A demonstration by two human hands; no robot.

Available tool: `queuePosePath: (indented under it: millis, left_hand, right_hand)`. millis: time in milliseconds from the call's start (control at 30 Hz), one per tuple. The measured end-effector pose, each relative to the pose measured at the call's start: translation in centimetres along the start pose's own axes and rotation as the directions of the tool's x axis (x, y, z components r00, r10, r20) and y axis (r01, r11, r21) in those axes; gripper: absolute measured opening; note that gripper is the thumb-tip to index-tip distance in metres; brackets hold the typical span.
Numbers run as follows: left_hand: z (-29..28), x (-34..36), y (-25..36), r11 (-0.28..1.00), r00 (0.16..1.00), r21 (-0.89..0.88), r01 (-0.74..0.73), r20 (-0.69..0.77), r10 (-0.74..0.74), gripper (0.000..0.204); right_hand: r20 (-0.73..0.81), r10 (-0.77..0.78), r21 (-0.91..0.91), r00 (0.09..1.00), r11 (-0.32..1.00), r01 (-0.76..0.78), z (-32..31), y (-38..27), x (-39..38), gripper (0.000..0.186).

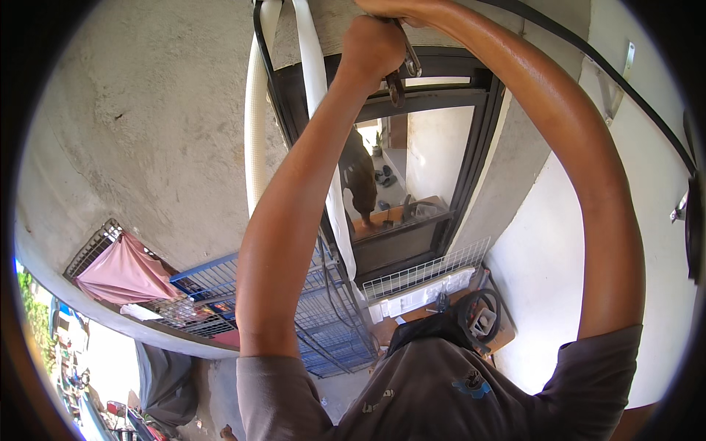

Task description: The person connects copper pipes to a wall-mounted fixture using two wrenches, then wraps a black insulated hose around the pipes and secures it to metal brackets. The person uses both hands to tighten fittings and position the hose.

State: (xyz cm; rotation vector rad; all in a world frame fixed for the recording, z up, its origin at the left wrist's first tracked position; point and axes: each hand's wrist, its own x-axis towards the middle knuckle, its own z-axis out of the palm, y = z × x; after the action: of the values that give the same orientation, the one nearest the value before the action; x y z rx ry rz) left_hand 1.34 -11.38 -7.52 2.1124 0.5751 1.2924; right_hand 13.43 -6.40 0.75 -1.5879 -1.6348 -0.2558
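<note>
Both my arms reach up to the upper edge of the view. My left hand [373,45] is closed in a fist around a wrench-like metal tool. The tool's shiny handle end with a slot [413,65] sticks out below the fist, and beside it hangs a rusty brown metal end [396,90]; whether the two are one piece I cannot tell. My right hand [393,7] lies just above the left one, its fingers mostly cut off by the picture's edge. Next to my left forearm run a cream ribbed hose [254,125] and a white wrapped strip [315,70].
Behind my hands is a dark-framed glass door [482,125]. A black cable [588,50] curves past metal brackets [625,81] on the right wall. Below stand a blue wire cage [331,338], a white wire rack [426,270] and a black ring-shaped object [494,312]. A pink cloth [125,272] hangs left.
</note>
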Motion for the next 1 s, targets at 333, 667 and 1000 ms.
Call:
queuePosePath:
  millis: [333, 667, 1000]
  left_hand:
    - [0.8, 2.0, -1.7, 0.962, 0.977, 0.254, -0.101, -0.159, 0.145, 0.021]
    - [-0.1, -0.4, -1.5, 0.995, 0.994, 0.016, 0.100, -0.038, -0.099, 0.031]
    - [-1.0, -2.1, 1.0, 0.934, 0.963, -0.238, 0.267, 0.039, -0.266, 0.017]
  right_hand:
    - [0.306, 0.016, 0.019, 0.952, 1.000, -0.023, -3.0, -1.3, -0.7, 0.030]
    - [0.219, 0.015, 0.685, 0.976, 0.710, -0.164, -2.7, 2.3, -4.0, 0.028]
    - [-0.444, -0.235, -0.163, 0.865, 0.970, 0.180, 0.7, 5.4, -10.1, 0.023]
